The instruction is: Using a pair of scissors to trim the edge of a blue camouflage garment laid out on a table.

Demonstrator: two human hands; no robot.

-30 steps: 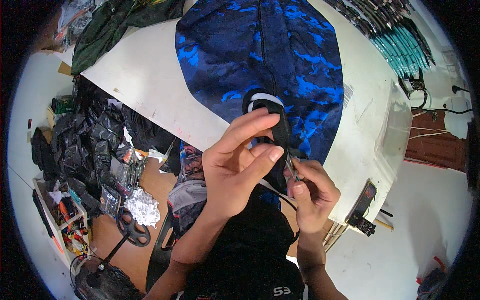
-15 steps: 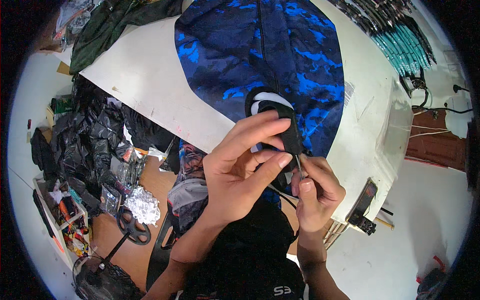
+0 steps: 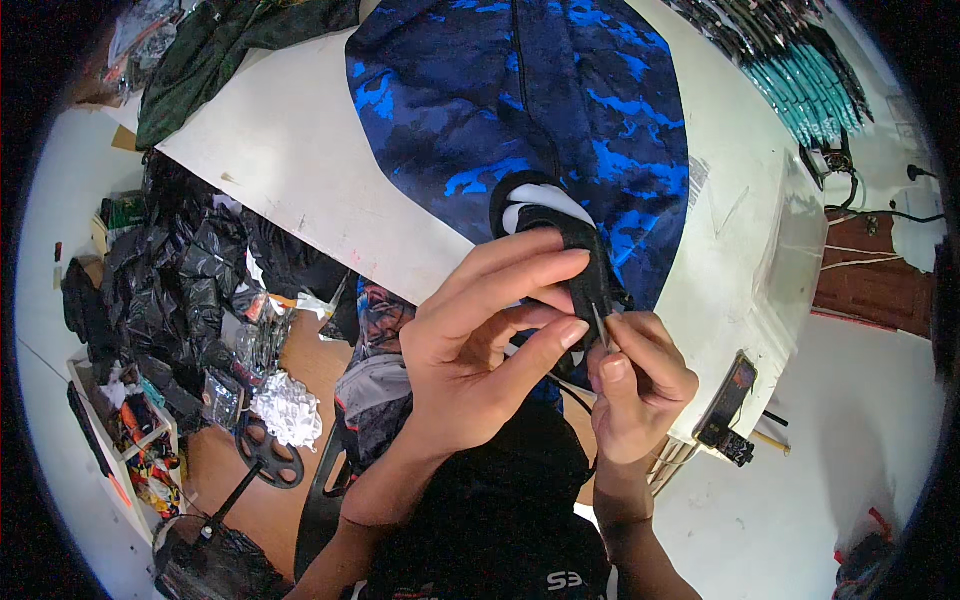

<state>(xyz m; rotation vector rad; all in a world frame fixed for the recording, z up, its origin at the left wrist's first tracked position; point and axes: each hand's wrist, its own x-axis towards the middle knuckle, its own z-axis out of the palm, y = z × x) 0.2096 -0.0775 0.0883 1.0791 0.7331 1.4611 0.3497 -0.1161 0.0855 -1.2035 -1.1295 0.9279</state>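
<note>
My left hand [image 3: 480, 350] has its fingers curled round a black fabric piece [image 3: 585, 265] with a white inside at its upper end, lying over the lower part of a blue camouflage garment [image 3: 440, 110]. My right hand [image 3: 640, 395] pinches a thin metal tool [image 3: 601, 322] against the black piece, just right of my left thumb. The garment is spread on a white table [image 3: 260, 170], a dark zip running down its middle. The far end of the tool is hard to make out, and part of the black piece is hidden by my fingers.
A dark green garment [image 3: 200, 60] lies upper left. Black bagged bundles [image 3: 200, 270], crumpled foil [image 3: 285, 408] and a crate of small items [image 3: 120, 430] are at left. Teal and black items [image 3: 800, 90] are stacked upper right. A phone on a mount [image 3: 730, 395] sits at the table's right edge.
Both hands have shifted a little to the right with the black piece, its white-lined end turning slightly. The metal tool has moved right, still pinched in my right hand.
</note>
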